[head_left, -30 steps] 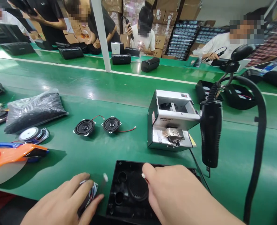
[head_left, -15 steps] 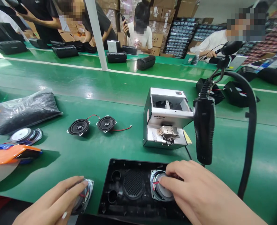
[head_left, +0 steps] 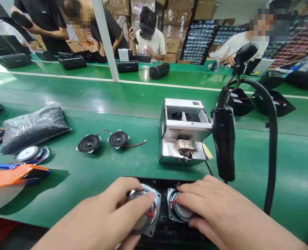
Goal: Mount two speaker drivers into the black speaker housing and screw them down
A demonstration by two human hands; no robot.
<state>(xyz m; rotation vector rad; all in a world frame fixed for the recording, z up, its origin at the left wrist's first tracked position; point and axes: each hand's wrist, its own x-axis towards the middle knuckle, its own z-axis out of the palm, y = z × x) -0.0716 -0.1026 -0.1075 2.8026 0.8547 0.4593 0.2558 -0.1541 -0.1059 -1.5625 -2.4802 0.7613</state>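
A black plastic speaker housing [head_left: 169, 232] lies at the near edge of the green table. My left hand [head_left: 109, 218] grips a round metal-backed speaker driver [head_left: 148, 215] and holds it over the housing's middle opening. My right hand [head_left: 218, 211] rests with its fingers curled on a second speaker driver [head_left: 178, 210] that sits in the housing's right opening. Both hands cover most of the housing.
Two loose speaker drivers [head_left: 103, 141] with red wires lie mid-table. A grey screw feeder box [head_left: 182, 132] stands behind the housing, and a black electric screwdriver [head_left: 223, 142] hangs to its right. A dark bag [head_left: 34, 126], tape rolls [head_left: 32, 154] and an orange dispenser [head_left: 10, 175] lie left. Other people work across the belt.
My left hand carried its speaker driver from the table left of the housing to over the housing's middle opening. My right hand stayed on the right driver.
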